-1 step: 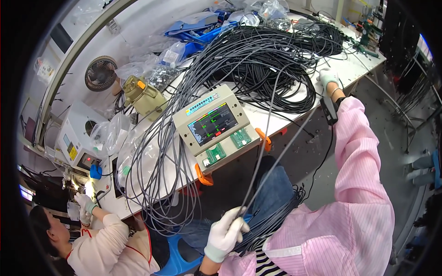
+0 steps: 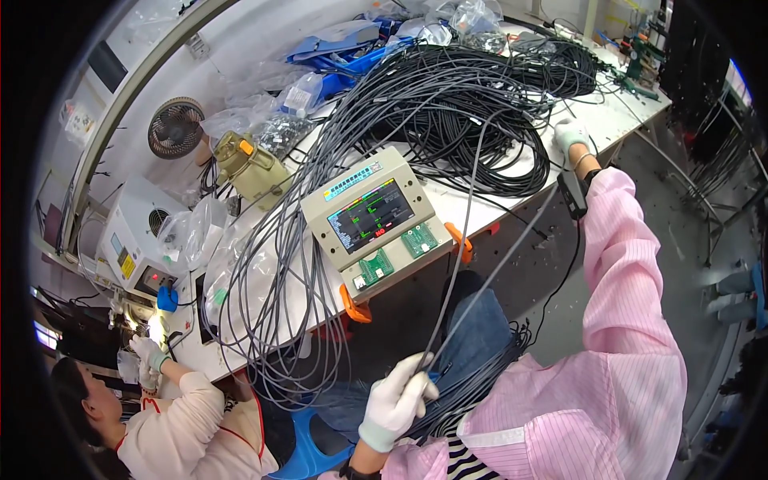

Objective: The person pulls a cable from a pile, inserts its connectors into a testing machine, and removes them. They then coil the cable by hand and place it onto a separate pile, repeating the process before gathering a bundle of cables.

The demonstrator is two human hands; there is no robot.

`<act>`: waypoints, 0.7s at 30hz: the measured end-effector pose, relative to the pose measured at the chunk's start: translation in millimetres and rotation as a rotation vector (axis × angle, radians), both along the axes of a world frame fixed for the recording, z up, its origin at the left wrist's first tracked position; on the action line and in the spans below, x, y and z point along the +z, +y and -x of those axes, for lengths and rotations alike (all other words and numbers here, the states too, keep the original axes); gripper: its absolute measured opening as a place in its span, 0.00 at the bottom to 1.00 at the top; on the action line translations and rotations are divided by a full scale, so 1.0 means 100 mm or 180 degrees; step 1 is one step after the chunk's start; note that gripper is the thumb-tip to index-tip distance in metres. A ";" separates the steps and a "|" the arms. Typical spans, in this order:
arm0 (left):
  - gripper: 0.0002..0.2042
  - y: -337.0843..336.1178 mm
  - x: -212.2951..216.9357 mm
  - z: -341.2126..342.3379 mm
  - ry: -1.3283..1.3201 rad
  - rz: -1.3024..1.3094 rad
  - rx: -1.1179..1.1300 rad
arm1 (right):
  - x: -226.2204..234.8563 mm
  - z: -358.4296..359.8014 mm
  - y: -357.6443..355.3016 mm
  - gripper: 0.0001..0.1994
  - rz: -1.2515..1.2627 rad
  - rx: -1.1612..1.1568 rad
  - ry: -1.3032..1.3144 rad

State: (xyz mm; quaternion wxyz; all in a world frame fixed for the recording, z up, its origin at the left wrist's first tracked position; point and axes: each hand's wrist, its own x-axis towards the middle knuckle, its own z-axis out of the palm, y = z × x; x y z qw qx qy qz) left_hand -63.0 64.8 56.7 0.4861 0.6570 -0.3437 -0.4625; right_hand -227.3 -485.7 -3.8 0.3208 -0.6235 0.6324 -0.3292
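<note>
My left hand [image 2: 396, 402], in a white glove, is closed around a grey cable [image 2: 462, 318] in front of my lap. Two lengths of the cable rise from it, one toward the cable pile and one toward my right wrist. At the table's right part, my right hand [image 2: 571, 134], also gloved, reaches out beside the large pile of black and grey cables [image 2: 472, 120]. Its fingers are curled; what they hold is hidden. A wrist strap with a small black box [image 2: 570, 197] and cord hangs at that wrist. A bundle of cables [image 2: 472, 382] lies over my lap.
A tester with a lit screen [image 2: 372, 214] and green circuit boards [image 2: 373, 270] stands at the table edge, near orange clamps [image 2: 355, 306]. Grey cables loop over the edge. A fan [image 2: 177, 128] and white machine [image 2: 138, 238] stand left. A co-worker [image 2: 180, 420] works at lower left.
My left hand has shifted slightly up and to the right with the cable, whose lengths have swung a little. My right hand stays nearly in place.
</note>
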 end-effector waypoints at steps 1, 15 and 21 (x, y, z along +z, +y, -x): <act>0.14 -0.06 -0.04 -0.04 0.0050 -0.0050 -0.0028 | -0.16 -0.08 -0.07 0.09 0.0096 0.0245 0.0988; 0.16 -0.11 -0.07 -0.02 -0.0258 0.0159 -0.0459 | 0.14 1.40 0.83 0.09 0.0291 -0.0402 -0.3361; 0.10 0.40 0.01 -0.30 -0.1549 0.0588 -0.0755 | -0.05 2.03 1.25 0.10 0.0749 -0.0851 -0.1791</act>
